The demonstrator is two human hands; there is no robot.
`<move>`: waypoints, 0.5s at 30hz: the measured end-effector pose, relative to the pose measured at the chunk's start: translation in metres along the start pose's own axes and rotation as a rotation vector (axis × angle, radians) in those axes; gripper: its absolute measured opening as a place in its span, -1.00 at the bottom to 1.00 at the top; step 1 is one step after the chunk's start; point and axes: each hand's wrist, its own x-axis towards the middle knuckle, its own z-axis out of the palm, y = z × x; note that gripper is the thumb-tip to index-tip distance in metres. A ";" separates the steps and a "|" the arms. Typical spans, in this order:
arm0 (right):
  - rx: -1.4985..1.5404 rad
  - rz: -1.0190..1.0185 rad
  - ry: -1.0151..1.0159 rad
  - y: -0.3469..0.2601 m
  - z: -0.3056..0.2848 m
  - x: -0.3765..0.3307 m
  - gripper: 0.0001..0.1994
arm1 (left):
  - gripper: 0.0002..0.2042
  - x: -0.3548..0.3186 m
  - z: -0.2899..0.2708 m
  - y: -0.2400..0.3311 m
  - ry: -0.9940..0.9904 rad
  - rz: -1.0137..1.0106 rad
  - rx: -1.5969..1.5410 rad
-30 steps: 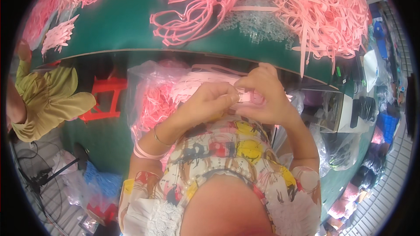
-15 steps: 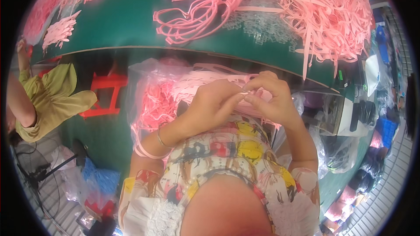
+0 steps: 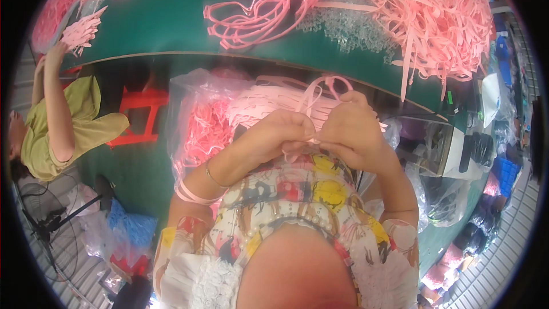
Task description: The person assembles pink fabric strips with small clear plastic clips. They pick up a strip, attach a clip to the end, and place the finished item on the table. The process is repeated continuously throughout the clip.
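My left hand (image 3: 280, 129) and my right hand (image 3: 351, 131) meet in front of my chest, fingers pinched together on a thin pink strap (image 3: 309, 103). Part of this strap stands up in a loop behind my fingers; what lies right between the fingertips is too small and covered to make out. Just beyond the hands is a layer of flat pale pink straps (image 3: 269, 102). To the left of it, a clear plastic bag (image 3: 191, 88) holds a tangle of brighter pink straps (image 3: 209, 137). Another pink strap (image 3: 194, 197) hangs around my left forearm.
The green table (image 3: 154, 26) carries a bundle of looped pink straps (image 3: 251, 17), small clear plastic pieces (image 3: 349, 23) and a big pink strap heap (image 3: 446, 28). At left, a person in a yellow-green top (image 3: 43, 131) reaches toward pink straps (image 3: 83, 31) near a red stool (image 3: 137, 117).
My hands have come slightly lower and nearer my chest, and a strap loop now rises behind them. The person at left has raised an arm to the pink straps on the table.
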 end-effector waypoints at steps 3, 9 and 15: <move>0.189 0.012 -0.150 0.005 -0.012 0.002 -0.85 | -0.83 0.000 0.001 0.005 -0.026 -0.016 0.065; 0.760 0.515 0.016 0.023 -0.009 -0.002 -0.86 | -0.88 0.005 0.024 0.020 0.215 0.315 0.517; 1.161 0.616 -0.076 0.043 -0.003 -0.003 -0.91 | -0.82 0.011 0.020 0.013 0.349 0.997 1.517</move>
